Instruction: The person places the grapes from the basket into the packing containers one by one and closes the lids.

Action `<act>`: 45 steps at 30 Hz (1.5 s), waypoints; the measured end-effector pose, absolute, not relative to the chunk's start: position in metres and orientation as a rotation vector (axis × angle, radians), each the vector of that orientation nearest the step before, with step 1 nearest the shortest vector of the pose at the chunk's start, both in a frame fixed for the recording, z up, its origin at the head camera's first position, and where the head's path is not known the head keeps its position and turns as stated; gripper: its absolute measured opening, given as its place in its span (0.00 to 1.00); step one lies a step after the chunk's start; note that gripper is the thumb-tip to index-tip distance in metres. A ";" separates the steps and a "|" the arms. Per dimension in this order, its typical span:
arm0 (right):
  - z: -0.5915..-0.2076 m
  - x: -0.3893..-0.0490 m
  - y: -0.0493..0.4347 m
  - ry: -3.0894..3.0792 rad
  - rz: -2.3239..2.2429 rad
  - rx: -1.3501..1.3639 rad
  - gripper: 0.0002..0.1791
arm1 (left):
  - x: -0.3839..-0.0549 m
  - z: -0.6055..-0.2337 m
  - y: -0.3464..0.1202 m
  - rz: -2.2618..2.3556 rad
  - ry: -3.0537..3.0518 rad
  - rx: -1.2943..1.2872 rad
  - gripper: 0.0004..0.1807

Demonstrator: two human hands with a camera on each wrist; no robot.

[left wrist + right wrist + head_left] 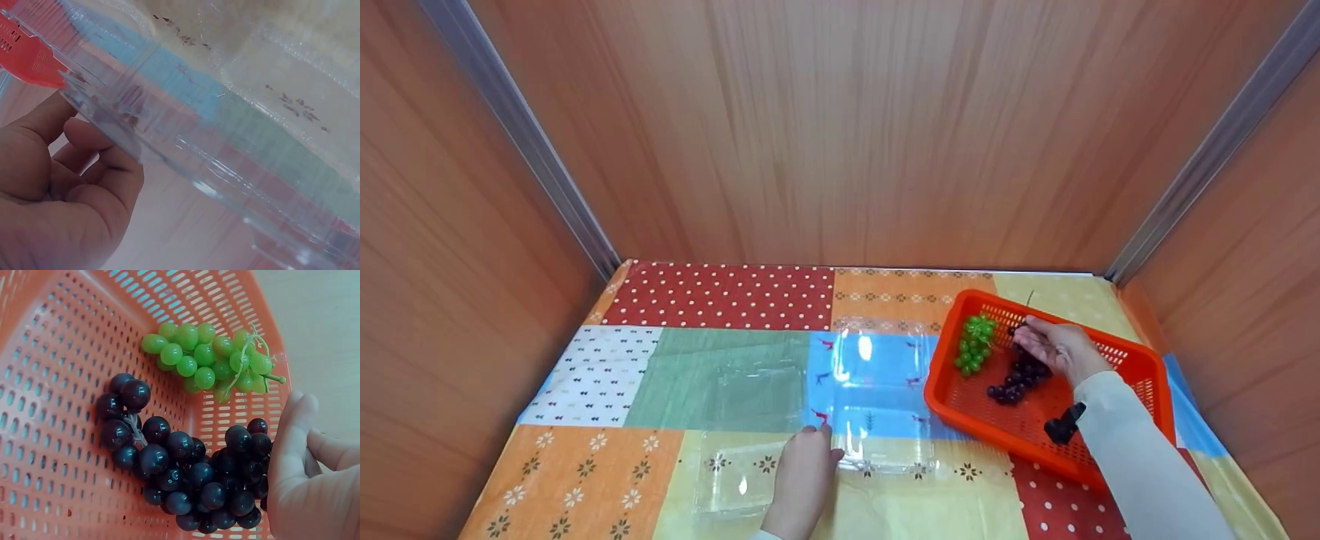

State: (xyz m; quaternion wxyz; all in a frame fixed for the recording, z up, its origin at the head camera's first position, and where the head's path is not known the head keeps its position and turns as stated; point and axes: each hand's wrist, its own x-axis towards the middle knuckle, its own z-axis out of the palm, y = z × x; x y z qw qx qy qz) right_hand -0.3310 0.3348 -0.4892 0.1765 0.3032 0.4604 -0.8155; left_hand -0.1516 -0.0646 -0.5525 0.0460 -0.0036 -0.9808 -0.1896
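Observation:
A clear plastic clamshell box [885, 461] lies opened out on the patterned cloth, its two halves side by side. My left hand [805, 472] is at its near edge, where the thumb and fingers pinch the clear rim [115, 132]. Over the orange basket [986, 433], my right hand [1057, 349] holds the upper end of a bunch of dark grapes [191, 478]; a thin stem pokes out above the fingers. The lower grapes rest on the basket floor. Beside them, against the basket's left side, is a bunch of green grapes [197, 354].
Under everything spreads a patchwork-patterned tablecloth [585, 465]. Wood-grain panels [840, 135] enclose the table at the back and both sides, with the basket close to the right panel. A small black device [1065, 424] sits on the right wrist above the basket.

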 end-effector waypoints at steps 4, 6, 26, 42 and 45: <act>-0.486 -0.334 0.333 1.444 -2.244 0.927 0.12 | -0.152 -0.554 -0.066 -0.588 -2.995 -0.028 0.15; -0.484 -0.334 0.332 1.543 -2.193 0.947 0.16 | -0.152 -0.555 -0.066 -0.590 -3.002 -0.034 0.15; -0.483 -0.330 0.333 2.063 -2.021 0.725 0.21 | -0.153 -0.557 -0.066 -0.610 -3.008 -0.024 0.14; -0.485 -0.340 0.329 2.178 -1.846 0.651 0.23 | -0.153 -0.559 -0.069 -0.649 -3.043 -0.024 0.13; -0.485 -0.342 0.329 2.192 -1.835 0.619 0.22 | -0.153 -0.559 -0.070 -0.661 -3.040 -0.018 0.13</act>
